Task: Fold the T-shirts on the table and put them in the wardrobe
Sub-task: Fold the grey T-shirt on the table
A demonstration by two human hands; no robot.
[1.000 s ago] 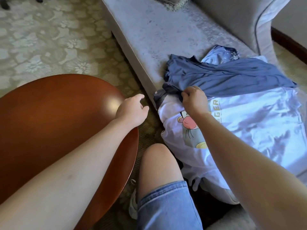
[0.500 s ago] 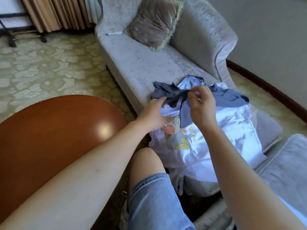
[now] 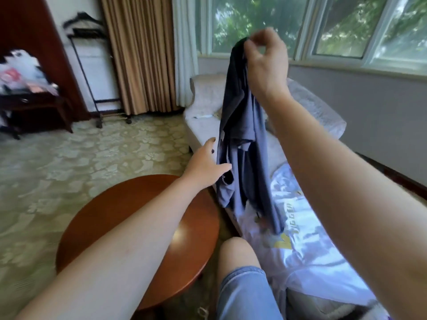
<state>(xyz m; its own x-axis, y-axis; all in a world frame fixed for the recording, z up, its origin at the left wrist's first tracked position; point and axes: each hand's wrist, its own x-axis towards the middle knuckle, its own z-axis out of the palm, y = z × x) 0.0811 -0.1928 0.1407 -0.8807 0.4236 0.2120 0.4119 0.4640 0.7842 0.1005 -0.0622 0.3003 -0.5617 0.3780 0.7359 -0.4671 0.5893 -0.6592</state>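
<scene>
Blue T-shirt [image 3: 240,144] up in the air, right of centre, dangling long and crumpled from a pinch at its top edge. Pinched there by right hand [image 3: 265,63], raised high in front of the window [image 3: 335,24], thumb and forefinger closed on the dark fabric, remaining fingers loosely curled above. Lower end hanging down in front of white T-shirt [image 3: 307,239]; touching it or just clear of it, impossible to tell. White T-shirt spread out on the pale sofa [image 3: 208,95] at right, cartoon print and yellow lettering facing up.

Left hand [image 3: 208,167] stretched out lower down, fingers straight and spread, thumb against the left edge of the hanging cloth, nothing gripped as far as can be seen.

Round wooden table [image 3: 129,215] near left, glossy, partly under the left forearm. Bare knee and denim shorts [image 3: 240,296] at the near edge, between table and sofa.

Far left: dark wooden stand with a blurred heap of bags on top, then black garment rack [image 3: 92,72] beside tan curtain [image 3: 138,54]. Floral carpet [image 3: 69,162] across the floor. Green trees beyond the glass.
</scene>
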